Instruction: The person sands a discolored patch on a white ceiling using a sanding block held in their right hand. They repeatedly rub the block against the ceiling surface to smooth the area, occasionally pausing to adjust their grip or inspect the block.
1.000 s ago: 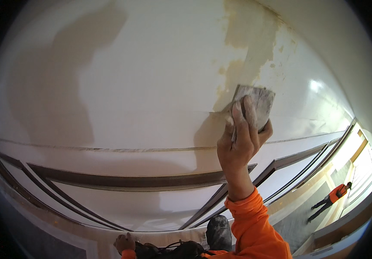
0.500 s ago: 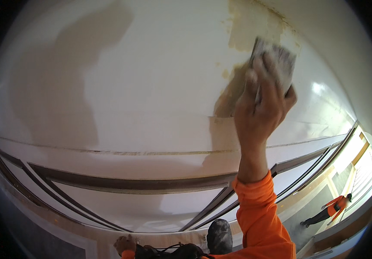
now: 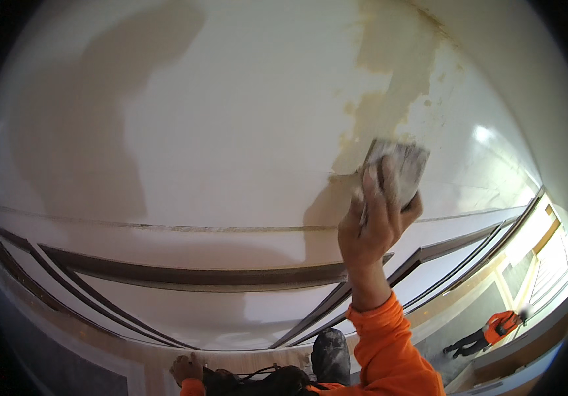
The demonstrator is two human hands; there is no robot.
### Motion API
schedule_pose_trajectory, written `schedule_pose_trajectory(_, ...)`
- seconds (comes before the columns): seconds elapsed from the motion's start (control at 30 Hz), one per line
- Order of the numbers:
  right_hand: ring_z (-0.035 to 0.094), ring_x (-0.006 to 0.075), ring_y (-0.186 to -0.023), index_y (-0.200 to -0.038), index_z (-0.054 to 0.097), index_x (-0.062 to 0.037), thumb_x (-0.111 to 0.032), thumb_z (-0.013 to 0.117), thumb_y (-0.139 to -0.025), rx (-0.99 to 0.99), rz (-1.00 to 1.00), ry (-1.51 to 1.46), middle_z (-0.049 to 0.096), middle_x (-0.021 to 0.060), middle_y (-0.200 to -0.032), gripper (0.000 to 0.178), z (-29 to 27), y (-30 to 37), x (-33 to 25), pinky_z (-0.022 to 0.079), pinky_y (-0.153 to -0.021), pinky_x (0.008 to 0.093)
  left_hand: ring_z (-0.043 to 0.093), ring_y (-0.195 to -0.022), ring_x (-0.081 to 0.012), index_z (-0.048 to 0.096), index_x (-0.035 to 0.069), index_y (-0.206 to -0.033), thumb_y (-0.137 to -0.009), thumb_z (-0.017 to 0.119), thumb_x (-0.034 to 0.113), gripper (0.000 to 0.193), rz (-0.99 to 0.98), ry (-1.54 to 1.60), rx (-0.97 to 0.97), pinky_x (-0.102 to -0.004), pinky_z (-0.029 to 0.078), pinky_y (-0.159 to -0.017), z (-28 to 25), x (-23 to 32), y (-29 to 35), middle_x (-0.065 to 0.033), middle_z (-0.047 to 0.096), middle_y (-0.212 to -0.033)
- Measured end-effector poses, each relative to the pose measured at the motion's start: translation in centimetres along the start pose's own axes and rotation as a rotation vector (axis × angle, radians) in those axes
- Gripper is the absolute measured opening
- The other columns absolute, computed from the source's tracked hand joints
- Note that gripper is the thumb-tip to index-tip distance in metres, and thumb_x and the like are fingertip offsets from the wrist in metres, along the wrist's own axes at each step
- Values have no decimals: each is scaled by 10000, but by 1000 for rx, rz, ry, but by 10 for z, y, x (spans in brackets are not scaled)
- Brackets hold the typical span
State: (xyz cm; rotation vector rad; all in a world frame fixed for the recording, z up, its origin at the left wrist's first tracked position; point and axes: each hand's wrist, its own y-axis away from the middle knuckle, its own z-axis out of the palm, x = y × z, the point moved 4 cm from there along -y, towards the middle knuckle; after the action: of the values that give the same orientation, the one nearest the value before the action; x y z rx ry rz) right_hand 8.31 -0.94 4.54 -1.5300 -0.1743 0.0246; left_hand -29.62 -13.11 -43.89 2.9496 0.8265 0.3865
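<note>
Grey pad point(image 3: 409, 162), one: at the lower end of the tan patch point(image 3: 393, 79); we judge it light, stiff, dust-slick, best gripped by opposite edges. Right hand point(image 3: 371, 231), below the patch: clasping the pad. Left hand point(image 3: 185, 369), farther below: grip we cannot tell.

Lg. shadow point(image 3: 76, 132) L, glare point(image 3: 484, 134) R.

Right arm point(image 3: 393, 346), orange-sleeved, wrist point(image 3: 370, 290) bare, raised toward the far side. Right grip point(image 3: 373, 228), back showing, thumb left, fingers clasped. Left grip point(image 3: 185, 369), low, near, left, fingers bent.
</note>
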Motion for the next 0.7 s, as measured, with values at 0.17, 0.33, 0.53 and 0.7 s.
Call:
schedule_pose_trajectory(0.17, 560, 312, -1136, -1101, 703, -96, -103, 680, -812, 108, -5, 9, 651, 83, -1238, 289, 2, -60, 8, 341, -983, 449, 601, -1032, -334, 726, 24, -916, -926, 444, 461, 519, -12, -34, -18, -480, 395, -944, 0, 5, 1, -172, 665, -1069)
schedule_pose_trajectory(0.33, 533, 316, -1232, -1093, 708, -104, -138, 627, -882, -9, 12, 11, 668, 89, -1213, 229, 2, -2, 1, 356, -1009, 408, 602, -1031, -326, 726, 36, -922, -924, 451, 464, 509, -13, 50, 23, -478, 393, -942, -6, 2, 6, -147, 666, -1080)
schedule_pose_trajectory(0.53, 581, 304, -1130, -1122, 703, -97, -133, 629, -887, 84, 10, 50, 671, 79, -1208, 248, -3, -73, 9, 365, -991, 382, 606, -992, -330, 715, 19, -883, -917, 465, 458, 507, -7, -17, -43, -479, 402, -918, 7, 3, -3, -145, 669, -1050)
schedule_pose_trajectory(0.7, 538, 314, -1190, -1116, 707, -107, -104, 633, -869, -24, 17, -34, 668, 89, -1211, 258, -5, -7, -5, 365, -995, 390, 609, -988, -327, 713, 13, -875, -904, 483, 439, 485, 23, 1, 25, -476, 408, -911, 1, 10, 0, -146, 673, -1032)
